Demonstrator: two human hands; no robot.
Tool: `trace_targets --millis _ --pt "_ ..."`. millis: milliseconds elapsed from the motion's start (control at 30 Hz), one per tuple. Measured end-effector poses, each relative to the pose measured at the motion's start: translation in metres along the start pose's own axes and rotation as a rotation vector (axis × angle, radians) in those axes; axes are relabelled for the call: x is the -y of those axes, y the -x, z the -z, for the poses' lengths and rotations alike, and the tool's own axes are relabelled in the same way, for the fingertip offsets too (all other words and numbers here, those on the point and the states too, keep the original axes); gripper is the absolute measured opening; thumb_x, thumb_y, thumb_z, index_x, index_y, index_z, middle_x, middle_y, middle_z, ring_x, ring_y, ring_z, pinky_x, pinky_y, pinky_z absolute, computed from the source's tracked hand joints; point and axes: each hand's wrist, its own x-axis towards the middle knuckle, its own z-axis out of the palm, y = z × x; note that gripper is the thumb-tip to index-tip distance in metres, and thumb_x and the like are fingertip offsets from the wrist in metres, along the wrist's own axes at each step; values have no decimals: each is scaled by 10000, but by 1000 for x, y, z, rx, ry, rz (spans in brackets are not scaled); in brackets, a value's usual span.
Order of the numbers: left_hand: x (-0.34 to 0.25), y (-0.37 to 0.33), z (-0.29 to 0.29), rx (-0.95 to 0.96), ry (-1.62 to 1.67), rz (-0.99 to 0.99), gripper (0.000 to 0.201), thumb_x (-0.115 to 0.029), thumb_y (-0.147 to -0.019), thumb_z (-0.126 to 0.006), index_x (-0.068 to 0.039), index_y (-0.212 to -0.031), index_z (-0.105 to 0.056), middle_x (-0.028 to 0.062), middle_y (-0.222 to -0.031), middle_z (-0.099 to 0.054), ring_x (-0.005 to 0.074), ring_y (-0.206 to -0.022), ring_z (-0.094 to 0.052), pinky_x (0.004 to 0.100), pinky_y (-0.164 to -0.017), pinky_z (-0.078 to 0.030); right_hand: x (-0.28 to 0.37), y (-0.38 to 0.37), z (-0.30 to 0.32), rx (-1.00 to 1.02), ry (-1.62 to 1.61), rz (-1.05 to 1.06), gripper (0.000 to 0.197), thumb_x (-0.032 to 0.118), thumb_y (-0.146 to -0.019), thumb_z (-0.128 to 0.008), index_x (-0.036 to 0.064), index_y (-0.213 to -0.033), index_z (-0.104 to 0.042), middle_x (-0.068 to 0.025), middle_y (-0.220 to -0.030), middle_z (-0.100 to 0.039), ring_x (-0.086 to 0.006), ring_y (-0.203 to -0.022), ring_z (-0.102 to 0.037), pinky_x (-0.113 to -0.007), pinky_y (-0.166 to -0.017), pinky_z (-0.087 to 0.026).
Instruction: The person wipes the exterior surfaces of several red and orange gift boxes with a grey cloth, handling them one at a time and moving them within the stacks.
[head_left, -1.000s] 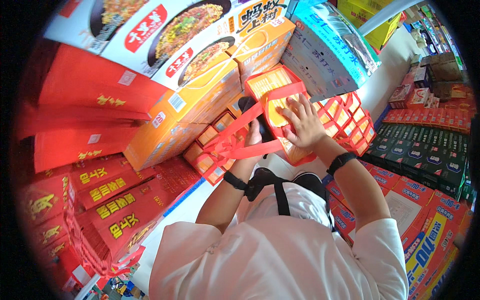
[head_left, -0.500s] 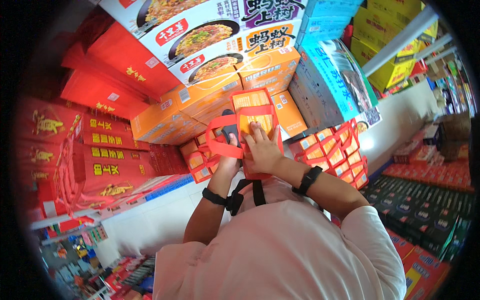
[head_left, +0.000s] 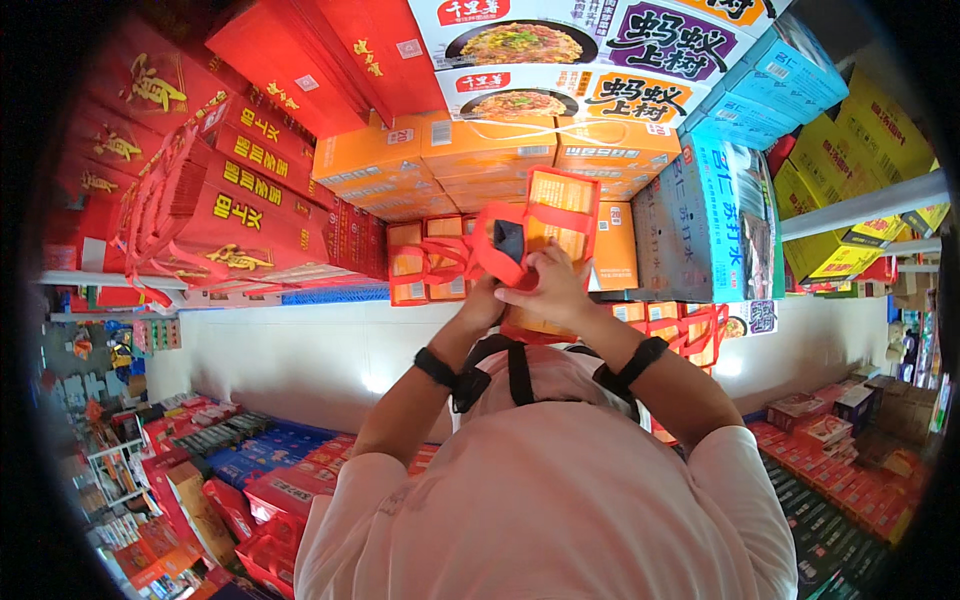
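In front of my body is a red-edged carry bag (head_left: 565, 192) holding an orange box, tilted with its upper face toward me. My right hand (head_left: 550, 290) pinches the bag's near edge between thumb and fingers. Just left of it my left hand (head_left: 485, 305) is closed beneath a dark grey tool (head_left: 508, 238), whose kind I cannot make out. The bag's wide red strap (head_left: 490, 225) loops around this tool. My left fingertips are mostly hidden by the strap and my right hand.
Orange cartons (head_left: 480, 150) are stacked ahead, with white noodle boxes (head_left: 520, 45) above. Red gift boxes (head_left: 250, 215) fill the left side; a blue-and-grey carton (head_left: 690, 220) stands right. More red-strapped orange packs (head_left: 425, 260) sit low by the cartons. A metal shelf rail (head_left: 860, 205) juts in at right.
The view has turned, so the shelves sit more level. My right hand has gone from lying flat on the bag to pinching its edge. The red strap now surrounds the dark tool.
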Motion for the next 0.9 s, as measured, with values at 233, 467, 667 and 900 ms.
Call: trace_targets --millis 233,467,667,900 --pt "-10 -18 13 -91 -551 36 416 -230 -999 -542 -65 -1362 -422 35 -1176 -569 155 -1070 -539 318 -926 -451 -18 -32 -18 -237 -459 -304 567 437 -771 -720 -10 -1107 -623 -162 -1173 -632 -307 -1153 -555 -621 -1092 -143" --pt "-8 -33 105 -91 41 368 435 -276 -1015 -495 -112 -1400 -378 81 -1204 -603 229 -1066 -616 389 -918 -512 31 -21 57 -255 -1215 -382 148 111 -838 -690 73 -970 -635 -22 -694 -628 -131 -578 -589 -262 -527 -456" --pt "-10 -37 148 -177 82 383 401 -265 -1016 -477 -103 -1376 -409 118 -1179 -631 277 -1013 -658 435 -867 -559 46 -37 109 201 -952 -542 165 260 -882 -667 107 -866 -608 54 -478 -334 -77 -410 -329 -295 -547 -432" --pt "-33 -13 171 -225 261 136 427 -271 -984 -555 -87 -1355 -450 108 -1177 -626 274 -1034 -643 425 -884 -544 54 -47 113 181 -40 -227 392 421 -936 -543 41 -875 -616 -120 -644 -582 -259 -588 -570 -419 -559 -445"
